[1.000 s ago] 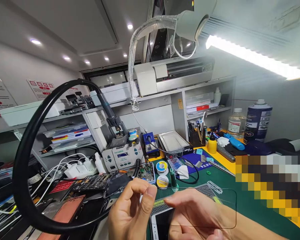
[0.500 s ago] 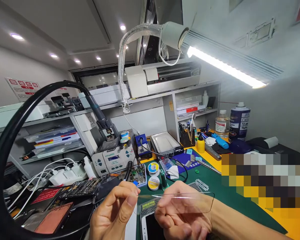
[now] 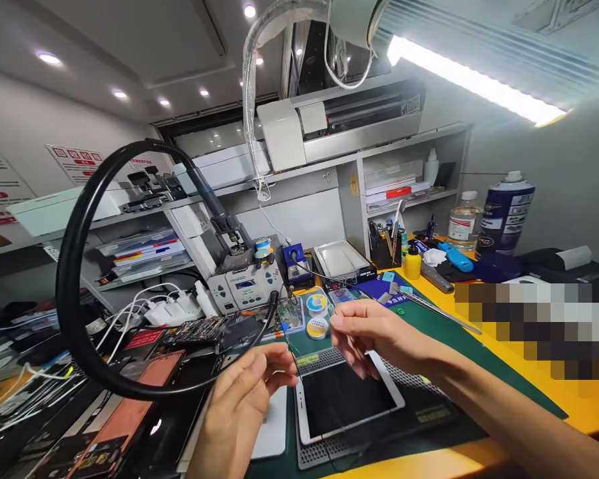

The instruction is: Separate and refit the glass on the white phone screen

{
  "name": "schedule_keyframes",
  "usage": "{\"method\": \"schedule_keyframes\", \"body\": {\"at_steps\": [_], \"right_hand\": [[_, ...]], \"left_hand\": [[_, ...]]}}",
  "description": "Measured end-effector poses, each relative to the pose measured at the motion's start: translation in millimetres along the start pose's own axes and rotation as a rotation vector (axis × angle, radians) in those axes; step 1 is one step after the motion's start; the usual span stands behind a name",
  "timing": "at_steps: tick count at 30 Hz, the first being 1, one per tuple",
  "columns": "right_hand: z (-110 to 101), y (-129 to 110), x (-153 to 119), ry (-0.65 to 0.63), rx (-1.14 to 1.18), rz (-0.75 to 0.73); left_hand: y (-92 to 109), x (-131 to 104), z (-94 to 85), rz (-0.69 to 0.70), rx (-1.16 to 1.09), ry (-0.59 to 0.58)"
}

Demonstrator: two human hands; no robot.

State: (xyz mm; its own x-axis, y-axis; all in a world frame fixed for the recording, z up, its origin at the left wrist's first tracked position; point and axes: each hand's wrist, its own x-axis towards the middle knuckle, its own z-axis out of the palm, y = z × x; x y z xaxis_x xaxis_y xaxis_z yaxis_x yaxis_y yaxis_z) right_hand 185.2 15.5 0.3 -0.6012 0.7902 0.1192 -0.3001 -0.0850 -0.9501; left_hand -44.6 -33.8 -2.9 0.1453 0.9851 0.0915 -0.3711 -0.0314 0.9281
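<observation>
My left hand (image 3: 247, 399) has its fingers curled at the left edge of a clear sheet (image 3: 299, 370), which shows only as a thin dark outline. My right hand (image 3: 367, 332) pinches thumb and forefinger together at the sheet's far side, the other fingers curled below. Most of the sheet is too transparent to make out. Beneath both hands a white-framed phone (image 3: 347, 399) with a dark screen lies face up on a perforated grey mat (image 3: 312, 458). Close to my left wrist is a white flat device (image 3: 272, 432), partly covered by the hand.
A thick black hose (image 3: 64, 286) loops at left, over dismantled phones (image 3: 130, 406). Behind stand a soldering station (image 3: 244, 286), solder spools (image 3: 317, 326) and a parts tray (image 3: 292, 316). Tweezers (image 3: 444, 313) lie on the green mat (image 3: 509, 392). A bright lamp (image 3: 474, 83) hangs above.
The view has tilted down and turned left, showing more of the phone. My right hand has moved from behind the sheet to a pinch at its far side, and the sheet is turned differently.
</observation>
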Motion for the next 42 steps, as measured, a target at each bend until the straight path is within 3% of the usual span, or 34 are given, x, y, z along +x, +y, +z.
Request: {"method": "schedule_keyframes", "body": {"at_steps": [6, 14, 42], "right_hand": [[4.1, -2.2, -1.6, 0.064, -0.084, -0.053], [4.8, -0.6, -2.0, 0.072, -0.090, -0.041], [8.2, -1.5, -3.4, 0.032, 0.011, -0.017]], "left_hand": [[-1.7, -30.1, 17.1, -0.115, 0.191, 0.029], [0.2, -39.5, 28.2, -0.100, 0.368, 0.063], [8.9, -44.8, 41.6, -0.099, 0.361, 0.167]]}}
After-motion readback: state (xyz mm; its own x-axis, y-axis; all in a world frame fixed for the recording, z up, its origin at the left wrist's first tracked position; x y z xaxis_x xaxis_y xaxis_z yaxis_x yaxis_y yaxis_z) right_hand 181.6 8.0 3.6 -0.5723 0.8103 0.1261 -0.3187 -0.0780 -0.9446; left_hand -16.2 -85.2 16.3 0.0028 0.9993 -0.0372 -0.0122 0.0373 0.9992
